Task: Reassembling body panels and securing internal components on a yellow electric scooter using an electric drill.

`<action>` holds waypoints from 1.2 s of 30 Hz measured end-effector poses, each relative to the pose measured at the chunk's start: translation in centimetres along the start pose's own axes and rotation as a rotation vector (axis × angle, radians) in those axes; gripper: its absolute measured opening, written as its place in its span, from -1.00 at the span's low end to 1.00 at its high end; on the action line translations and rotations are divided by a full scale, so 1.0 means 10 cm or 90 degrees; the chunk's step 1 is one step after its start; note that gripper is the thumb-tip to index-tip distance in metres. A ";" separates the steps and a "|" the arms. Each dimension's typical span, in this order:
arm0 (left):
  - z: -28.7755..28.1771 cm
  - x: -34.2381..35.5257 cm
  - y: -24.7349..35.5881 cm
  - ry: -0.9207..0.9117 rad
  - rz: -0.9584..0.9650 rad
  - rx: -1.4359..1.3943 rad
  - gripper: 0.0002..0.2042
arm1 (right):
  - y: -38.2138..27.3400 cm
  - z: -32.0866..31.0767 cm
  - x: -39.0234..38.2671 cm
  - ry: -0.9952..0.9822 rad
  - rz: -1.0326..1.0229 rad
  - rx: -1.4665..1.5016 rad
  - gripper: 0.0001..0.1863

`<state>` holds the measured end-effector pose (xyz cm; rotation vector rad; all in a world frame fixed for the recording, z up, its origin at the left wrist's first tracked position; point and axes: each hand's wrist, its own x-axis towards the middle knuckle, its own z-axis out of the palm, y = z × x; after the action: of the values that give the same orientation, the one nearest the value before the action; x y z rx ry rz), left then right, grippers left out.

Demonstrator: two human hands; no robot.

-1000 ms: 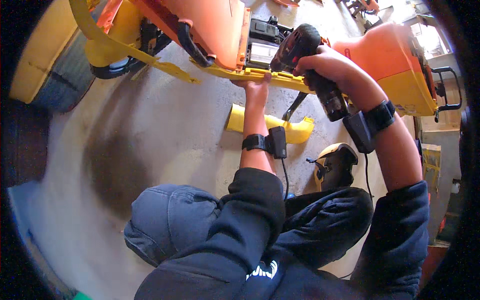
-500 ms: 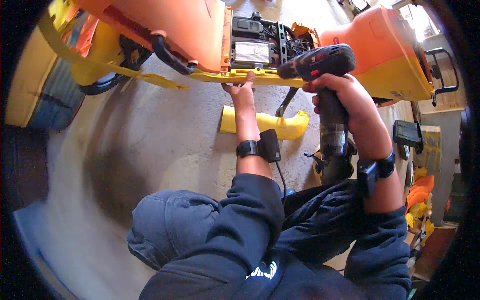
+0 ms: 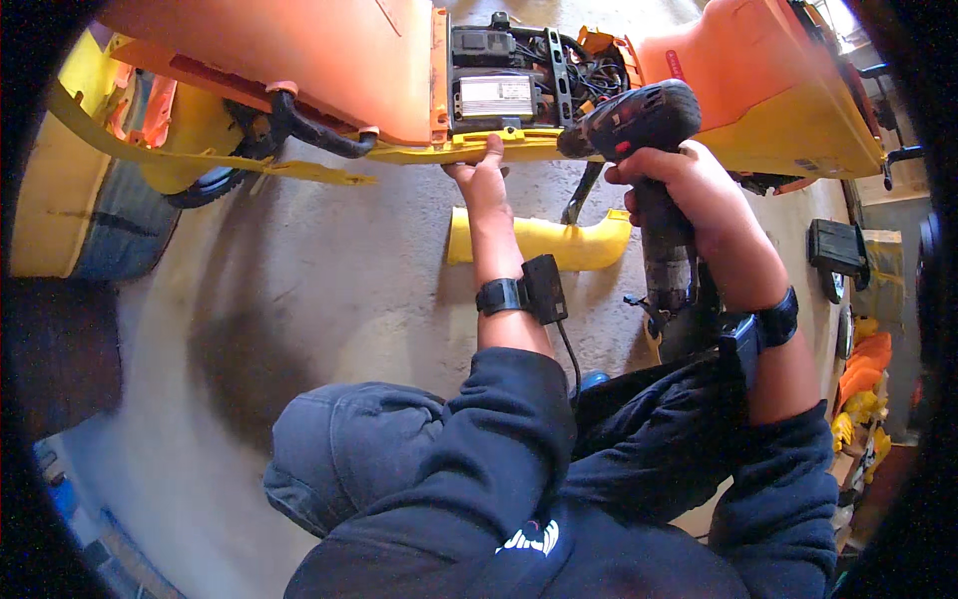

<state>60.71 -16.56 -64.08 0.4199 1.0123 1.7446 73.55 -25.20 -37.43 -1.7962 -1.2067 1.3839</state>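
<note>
My right hand grips the handle of a black cordless drill, its nose pointing left at the yellow lower edge of an orange and yellow vehicle body. My left hand presses up against that yellow edge, just below an open compartment with a grey control box and black wiring. Both wrists wear black bands, and the left band carries a small black box with a cable.
A loose yellow curved panel lies on the concrete floor under my hands. A black hose runs beneath the body at left. A yellow wheel cover stands at far left. Orange and yellow parts pile up at the right.
The view has shifted so the vehicle body sits lower and more central. My right hand brought the drill down and left toward the yellow edge; my left hand stayed on that edge.
</note>
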 end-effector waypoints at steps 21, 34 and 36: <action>-0.20 -0.13 0.14 0.047 -0.026 -0.270 -0.17 | 0.02 0.16 -0.05 -0.001 -0.016 0.001 -0.79; -0.11 -0.13 0.34 0.090 -0.135 -0.062 -0.20 | 0.04 0.14 -0.11 -0.003 0.006 -0.033 -0.75; -0.11 -0.15 0.31 0.088 -0.124 -0.072 -0.20 | 0.07 0.14 -0.09 -0.018 -0.013 -0.013 -0.72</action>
<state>58.70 -18.72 -61.99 0.1252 1.0118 1.6614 72.34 -26.42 -38.07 -1.7784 -1.2544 1.3949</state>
